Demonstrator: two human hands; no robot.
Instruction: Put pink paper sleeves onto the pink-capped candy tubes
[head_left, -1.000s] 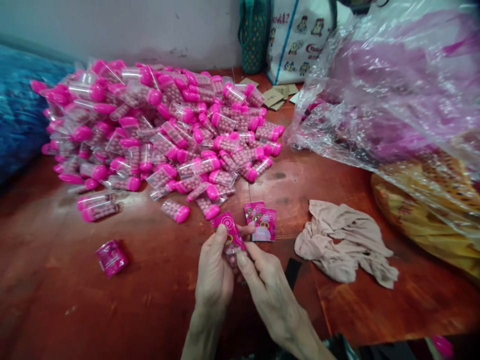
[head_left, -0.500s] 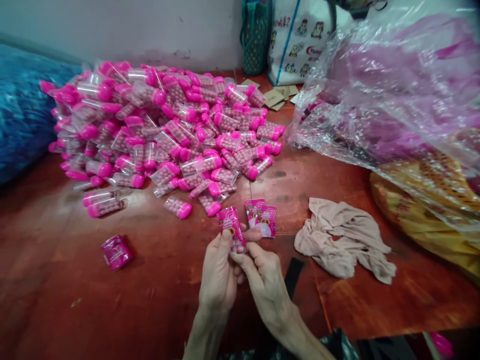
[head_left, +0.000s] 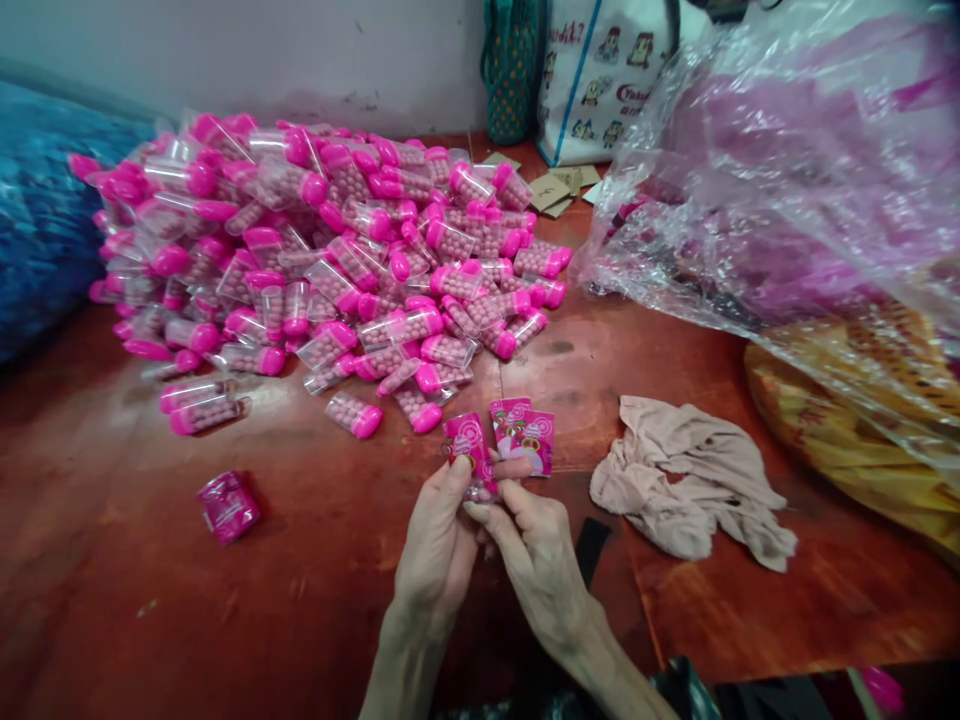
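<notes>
My left hand [head_left: 439, 545] and my right hand [head_left: 534, 555] meet near the front of the red-brown wooden table [head_left: 315, 560]. Both pinch one small clear candy tube with a pink printed label [head_left: 469, 452] wrapped on it, held upright between the fingertips. Just beyond my right fingers lie two pink printed labels [head_left: 525, 435] flat on the wood. A big heap of clear tubes with pink caps [head_left: 322, 250], filled with pale pink balls, covers the far left of the table.
A crumpled beige cloth [head_left: 694, 490] lies right of my hands. A small pink wrapped packet [head_left: 227, 507] sits at the left. Large clear plastic bags [head_left: 787, 180] with pink and yellow contents crowd the right. Printed tote bags [head_left: 592, 80] stand against the back wall, a blue bag [head_left: 37, 220] at far left.
My hands have drawn slightly closer together and turned the labelled tube more upright. The view has shifted a little; nothing else on the table has moved.
</notes>
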